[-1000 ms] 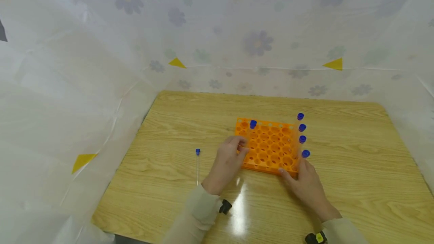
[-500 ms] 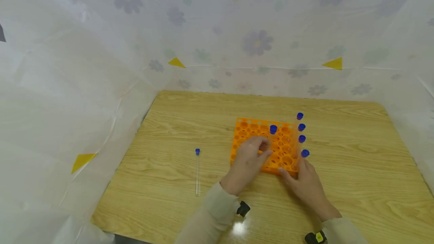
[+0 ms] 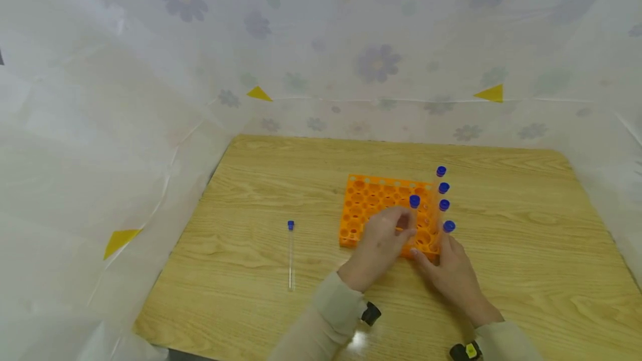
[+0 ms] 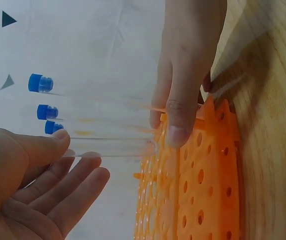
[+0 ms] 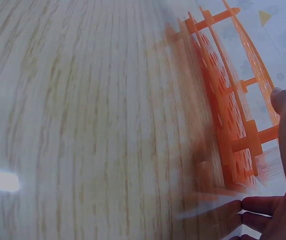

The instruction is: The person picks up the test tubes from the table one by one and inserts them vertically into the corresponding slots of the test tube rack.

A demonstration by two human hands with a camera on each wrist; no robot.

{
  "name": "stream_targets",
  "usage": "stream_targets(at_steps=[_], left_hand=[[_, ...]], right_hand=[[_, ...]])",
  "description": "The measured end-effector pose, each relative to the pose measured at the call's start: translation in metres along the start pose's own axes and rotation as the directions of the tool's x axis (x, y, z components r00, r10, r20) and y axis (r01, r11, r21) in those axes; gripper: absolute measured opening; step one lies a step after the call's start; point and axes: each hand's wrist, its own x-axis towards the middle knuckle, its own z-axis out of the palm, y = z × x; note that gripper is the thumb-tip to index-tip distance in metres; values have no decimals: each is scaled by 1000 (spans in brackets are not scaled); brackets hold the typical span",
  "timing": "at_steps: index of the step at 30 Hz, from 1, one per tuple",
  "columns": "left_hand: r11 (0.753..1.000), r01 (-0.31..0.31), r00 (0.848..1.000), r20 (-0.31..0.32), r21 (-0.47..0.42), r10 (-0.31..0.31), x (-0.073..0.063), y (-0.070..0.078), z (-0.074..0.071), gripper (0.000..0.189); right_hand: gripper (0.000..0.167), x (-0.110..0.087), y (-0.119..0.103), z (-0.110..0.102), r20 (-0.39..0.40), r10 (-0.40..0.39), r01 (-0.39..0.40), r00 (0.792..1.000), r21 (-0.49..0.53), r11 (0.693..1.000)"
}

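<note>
An orange test tube rack (image 3: 358,210) stands on the table, with several blue-capped clear test tubes (image 3: 443,205) upright along its right end. My left hand (image 3: 383,238) pinches another blue-capped tube between thumb and fingers, its cap (image 3: 414,201) showing above the hand. In the left wrist view this tube (image 4: 110,147) is held over the rack's holes; whether its lower end is inside a hole I cannot tell. My right hand (image 3: 456,274) grips the rack's near right corner, thumb on the front edge and fingers round the side.
One more blue-capped test tube (image 3: 291,255) lies on the wooden table (image 3: 241,194), left of the rack. White flowered sheeting (image 3: 321,60) stands behind the table and along its left side.
My left hand has carried its tube rightward across the rack, from the left end to near the standing tubes. My right hand has stayed on the corner.
</note>
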Motion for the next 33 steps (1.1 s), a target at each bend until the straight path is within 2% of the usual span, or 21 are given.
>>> stream_targets(at_steps=[6, 14, 27, 33], left_hand=[[1000, 9, 1000, 20, 16, -10, 0, -1, 6, 9], [998, -30, 999, 25, 60, 28, -1, -7, 14, 11], [996, -67, 996, 56, 65, 63, -3, -16, 24, 12], [996, -72, 995, 72, 56, 68, -3, -20, 28, 13]], right_hand=[[99, -1, -1, -1, -17, -23, 23, 1000, 12, 1000], [99, 0, 2, 2, -41, -34, 35, 999, 3, 999], [95, 0, 4, 4, -92, -87, 88, 992, 9, 996], [92, 0, 4, 4, -88, -75, 76, 993, 7, 997]])
